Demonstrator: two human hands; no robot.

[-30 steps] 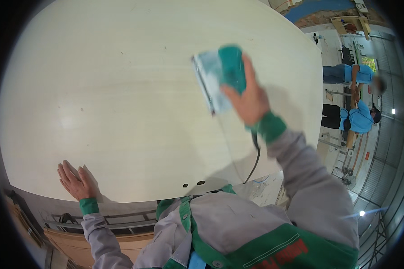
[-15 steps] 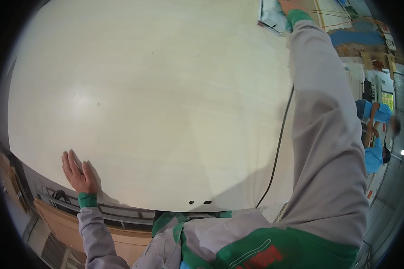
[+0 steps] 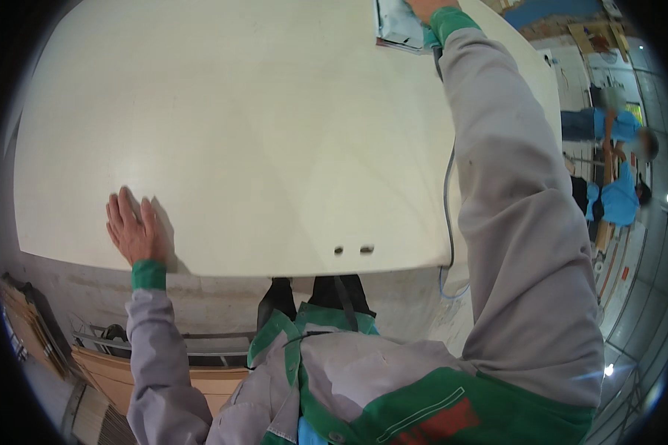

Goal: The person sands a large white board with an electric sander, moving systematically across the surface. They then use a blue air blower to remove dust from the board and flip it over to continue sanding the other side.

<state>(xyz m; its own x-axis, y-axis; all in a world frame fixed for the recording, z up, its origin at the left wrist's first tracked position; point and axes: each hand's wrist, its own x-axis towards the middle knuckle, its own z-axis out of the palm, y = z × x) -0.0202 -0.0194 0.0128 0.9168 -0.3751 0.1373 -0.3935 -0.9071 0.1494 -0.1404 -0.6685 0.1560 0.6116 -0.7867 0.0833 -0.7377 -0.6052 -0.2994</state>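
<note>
A large cream-white panel lies flat in front of me, with two small dark holes by its near edge. My left hand rests flat on the panel near its front left edge, fingers stretched and holding nothing. At the far right, my right hand grips a corded sander with a silver, flat rectangular base that sits on the panel. The upper frame edge cuts off part of this hand and the tool. From the sander a grey cable runs under my right forearm and over the near edge.
Brown boards and a metal rail stand below the panel's near left side. Two people in blue shirts are off to the right, beyond the panel. A blue patch shows at the far right.
The sander has moved left across the panel with my right hand. My left hand stays flat near the front left edge. The view has shifted, showing more floor before the panel.
</note>
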